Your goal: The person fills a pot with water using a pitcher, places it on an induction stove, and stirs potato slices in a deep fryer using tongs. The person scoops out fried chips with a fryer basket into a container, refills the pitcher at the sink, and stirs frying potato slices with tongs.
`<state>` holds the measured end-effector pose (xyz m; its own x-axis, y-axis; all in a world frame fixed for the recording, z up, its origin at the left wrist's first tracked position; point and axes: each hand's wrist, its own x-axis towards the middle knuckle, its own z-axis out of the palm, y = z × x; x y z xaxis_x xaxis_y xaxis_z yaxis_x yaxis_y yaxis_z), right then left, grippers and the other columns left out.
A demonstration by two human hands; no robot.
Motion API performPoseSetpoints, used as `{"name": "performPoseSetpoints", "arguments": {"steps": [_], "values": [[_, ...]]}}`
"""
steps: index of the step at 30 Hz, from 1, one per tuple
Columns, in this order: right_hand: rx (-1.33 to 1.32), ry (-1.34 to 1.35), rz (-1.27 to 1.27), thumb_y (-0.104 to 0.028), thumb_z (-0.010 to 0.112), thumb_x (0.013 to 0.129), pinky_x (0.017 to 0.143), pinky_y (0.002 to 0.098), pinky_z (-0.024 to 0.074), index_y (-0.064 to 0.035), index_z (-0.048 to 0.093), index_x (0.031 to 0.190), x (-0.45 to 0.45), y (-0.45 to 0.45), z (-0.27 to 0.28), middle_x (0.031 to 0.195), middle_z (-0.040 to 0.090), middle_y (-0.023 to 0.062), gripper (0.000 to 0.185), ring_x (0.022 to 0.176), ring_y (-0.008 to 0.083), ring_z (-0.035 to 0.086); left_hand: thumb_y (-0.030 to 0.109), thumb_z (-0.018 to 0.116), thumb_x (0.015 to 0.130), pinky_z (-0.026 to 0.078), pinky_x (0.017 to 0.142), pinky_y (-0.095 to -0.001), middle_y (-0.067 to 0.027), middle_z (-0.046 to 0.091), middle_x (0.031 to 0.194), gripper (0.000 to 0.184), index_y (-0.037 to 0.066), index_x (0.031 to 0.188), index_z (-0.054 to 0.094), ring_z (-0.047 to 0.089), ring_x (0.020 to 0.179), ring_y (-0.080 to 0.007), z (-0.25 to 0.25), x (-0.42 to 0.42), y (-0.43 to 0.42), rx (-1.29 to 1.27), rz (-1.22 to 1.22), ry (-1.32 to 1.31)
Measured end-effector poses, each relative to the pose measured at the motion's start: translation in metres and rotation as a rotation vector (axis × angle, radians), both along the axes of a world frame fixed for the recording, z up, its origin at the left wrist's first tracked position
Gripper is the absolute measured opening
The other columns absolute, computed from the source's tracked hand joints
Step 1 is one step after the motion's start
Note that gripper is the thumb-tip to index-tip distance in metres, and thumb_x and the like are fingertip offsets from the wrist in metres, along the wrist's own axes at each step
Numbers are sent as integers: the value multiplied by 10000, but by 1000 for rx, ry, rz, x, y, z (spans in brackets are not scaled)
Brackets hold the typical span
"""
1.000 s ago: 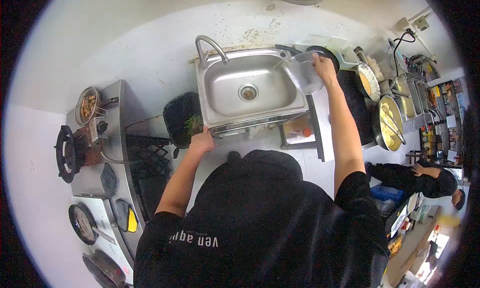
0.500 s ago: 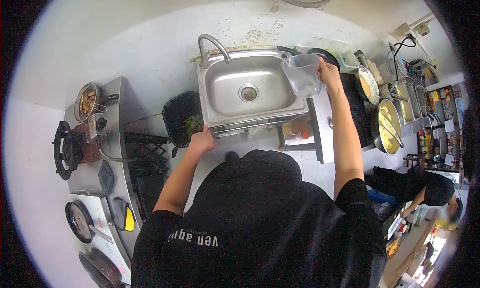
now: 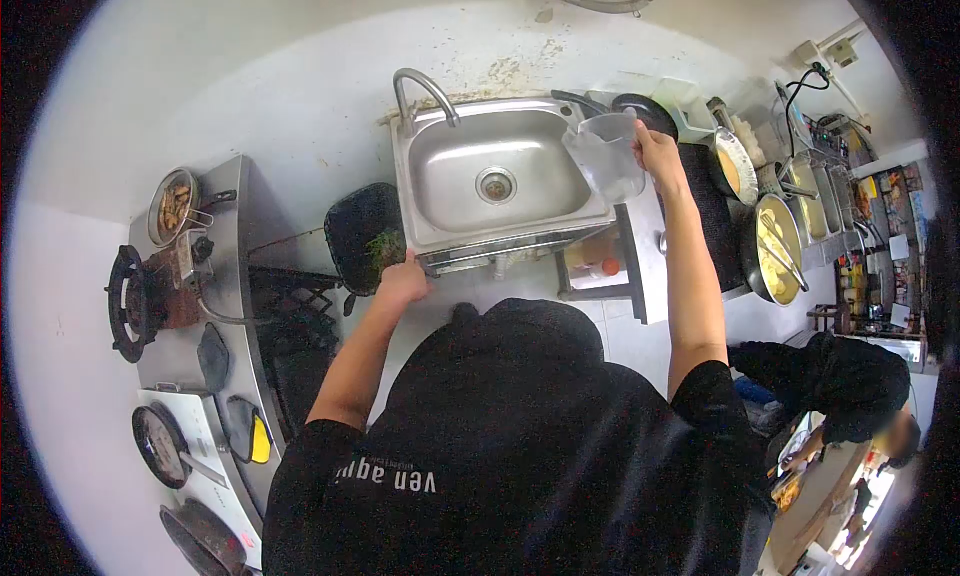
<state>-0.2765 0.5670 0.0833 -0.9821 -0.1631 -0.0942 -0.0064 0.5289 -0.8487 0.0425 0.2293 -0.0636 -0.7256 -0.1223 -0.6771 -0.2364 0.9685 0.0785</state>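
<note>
A clear plastic measuring jug (image 3: pixel 612 166) is in my right hand (image 3: pixel 657 156), whose fingers are wrapped round its handle. The jug is over the right rim of the steel sink (image 3: pixel 440 191), and I cannot make out anything in it. At the sink's front left corner, my left hand (image 3: pixel 404 280) touches the edge with one finger stretched out; its other fingers show only in part. It holds nothing that I can see. The curved tap (image 3: pixel 428 84) stands at the back left of the sink, with no water visible from it.
A black bin (image 3: pixel 350 231) with green scraps stands left of the sink. Pans and a burner (image 3: pixel 128 304) sit on the left counter. To the right are a pan of yellow food with a whisk (image 3: pixel 772 261) and a bowl (image 3: pixel 735 166). Another person (image 3: pixel 840 386) works at the far right.
The jug and my right hand have shifted very slightly, and the jug is a little lower. My left hand stays at the sink corner. The other person has leaned lower.
</note>
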Motion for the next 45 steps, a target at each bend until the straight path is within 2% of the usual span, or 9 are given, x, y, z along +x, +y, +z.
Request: {"name": "performPoseSetpoints", "arguments": {"steps": [4,7,16,22,28,33,40,42,45], "values": [[30,38,-21,-437,521,894,523,281,365,12,612,679,1,6,-6,593,533,32,506,537,120,457,442,562,822,458,903,-410,-205,181,1477,698,-25,1319,410,534,1141,-309,0,1,0,2,3,-8],[7,-29,-7,-447,522,889,511,275,361,14,599,665,9,11,-3,595,526,28,517,530,116,452,447,558,823,457,905,-409,-207,178,1477,710,-28,1325,397,531,1144,-307,-1,0,0,7,7,-4],[-46,-78,-144,-510,508,887,458,275,321,-25,558,615,30,34,5,564,494,27,558,486,104,423,457,561,816,455,907,-407,-205,173,1479,716,-23,1323,403,536,1139,-307,-4,-2,1,-12,-3,-22],[-159,-55,-232,-524,485,891,452,280,315,-23,553,598,33,50,-2,535,478,28,585,472,112,413,467,564,809,452,913,-408,-204,170,1480,726,-24,1319,405,534,1137,-318,-5,-3,3,-18,14,-36],[-13,-28,-198,-557,460,886,476,295,332,-19,553,583,37,49,2,521,474,38,624,484,136,439,467,561,811,449,920,-404,-198,185,1477,745,-38,1328,382,531,1140,-322,4,-5,5,-28,-10,-33],[157,-11,-162,-584,442,876,552,331,405,13,567,569,30,51,-3,525,518,85,683,524,190,503,452,569,809,448,923,-403,-199,199,1473,741,-36,1333,377,531,1141,-318,-1,-3,4,-25,15,-17],[284,54,-79,-581,439,873,628,349,441,8,615,615,37,38,1,565,561,127,667,584,227,562,432,579,812,445,928,-398,-191,176,1481,762,-34,1359,329,528,1142,-318,-3,-2,3,-25,-1,-18],[401,45,-54,-600,420,865,677,366,453,1,639,641,36,35,2,604,594,155,678,647,275,608,432,576,815,446,927,-397,-189,172,1483,768,-34,1366,314,527,1144,-318,-3,-2,3,-24,-1,-25],[441,81,-21,-621,394,860,719,382,457,-2,658,670,36,35,0,656,624,181,699,715,323,630,422,578,816,446,926,-396,-185,165,1486,772,-34,1372,300,527,1144,-314,-3,-2,3,-36,-15,-33]]}}
